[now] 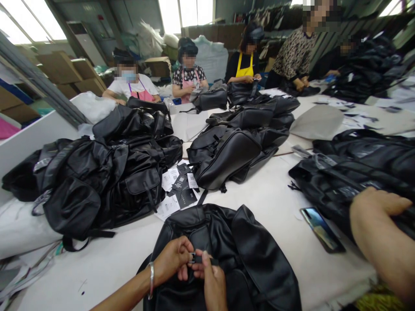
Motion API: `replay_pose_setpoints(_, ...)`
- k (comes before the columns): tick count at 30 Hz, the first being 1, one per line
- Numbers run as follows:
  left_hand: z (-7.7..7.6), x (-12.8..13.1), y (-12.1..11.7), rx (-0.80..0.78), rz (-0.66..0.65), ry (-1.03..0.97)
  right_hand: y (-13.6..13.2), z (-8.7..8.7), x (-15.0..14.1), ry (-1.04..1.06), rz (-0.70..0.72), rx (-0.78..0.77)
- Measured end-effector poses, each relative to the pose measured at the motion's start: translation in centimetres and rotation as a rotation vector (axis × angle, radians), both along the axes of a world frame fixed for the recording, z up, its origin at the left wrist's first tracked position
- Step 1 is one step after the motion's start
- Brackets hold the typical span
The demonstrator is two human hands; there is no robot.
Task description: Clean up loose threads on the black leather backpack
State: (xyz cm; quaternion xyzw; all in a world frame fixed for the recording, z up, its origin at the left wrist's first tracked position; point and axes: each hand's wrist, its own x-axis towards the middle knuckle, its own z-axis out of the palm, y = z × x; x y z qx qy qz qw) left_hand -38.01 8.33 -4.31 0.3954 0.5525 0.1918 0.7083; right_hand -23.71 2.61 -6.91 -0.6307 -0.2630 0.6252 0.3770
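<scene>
One black strap (199, 259), sideways, pointing left

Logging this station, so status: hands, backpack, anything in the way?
Left hand, right hand pinching small black strap piece. Black backpack beneath, on table. Phone off right, not in the way.

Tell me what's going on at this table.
The person's left hand and right hand hold a small strap over a black bag on the table. At the right, a co-worker's hand is over more bags, near a phone. Tags lie beyond the black bag, and other co-workers are across the table.
</scene>
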Motion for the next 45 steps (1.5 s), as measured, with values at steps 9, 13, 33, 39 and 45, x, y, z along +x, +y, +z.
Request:
replay_pose_setpoints(9,-0.8,-0.4,-0.4,0.022,0.005,-0.016,-0.7,-0.9,-0.5,-0.039,0.024,0.044)
replay_pose_setpoints(13,-0.6,-0.3,-0.4,0.037,-0.012,0.011,-0.3,-0.4,-0.5,-0.053,0.025,0.004)
replay_pose_setpoints(33,1.5,-0.2,0.9,-0.008,-0.015,0.008,3.4,3.0,2.9,0.356,0.447,0.359)
replay_pose_setpoints(39,2.6,-1.5,1.8,-0.091,-0.104,-0.140,4.4,2.2,2.3,0.456,0.354,0.152)
replay_pose_setpoints(45,2.6,-2.5,2.7,-0.094,-0.221,-0.156,5.6,2.3,3.4,0.383,0.517,0.099)
